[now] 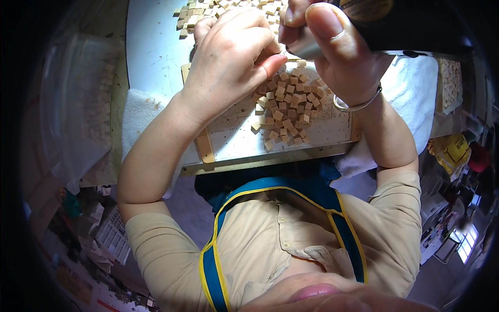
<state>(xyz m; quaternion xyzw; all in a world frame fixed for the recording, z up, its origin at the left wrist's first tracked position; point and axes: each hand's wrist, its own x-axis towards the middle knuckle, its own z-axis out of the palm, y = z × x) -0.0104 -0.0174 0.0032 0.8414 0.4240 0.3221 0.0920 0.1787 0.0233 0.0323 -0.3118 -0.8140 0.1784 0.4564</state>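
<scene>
My left hand (234, 54) reaches over the white board with its fingers curled in, the thumb near the tip of the tool. What those fingers hold, if anything, is hidden. My right hand (343, 52) is closed on the silver front of a black tool (416, 23) with a round gold label; its exact kind does not show. Below and between both hands lies a loose pile of small wooden cubes (291, 101) on the white board (234, 140). More wooden cubes (208, 10) are heaped beyond my left hand.
Wooden strips (204, 147) edge the board. White towels (140, 112) lie under my forearms on both sides. At the left stands a translucent plastic bin (78, 104); at the right, a container of small wooden pieces (449, 86) and a yellow bag (451, 153).
</scene>
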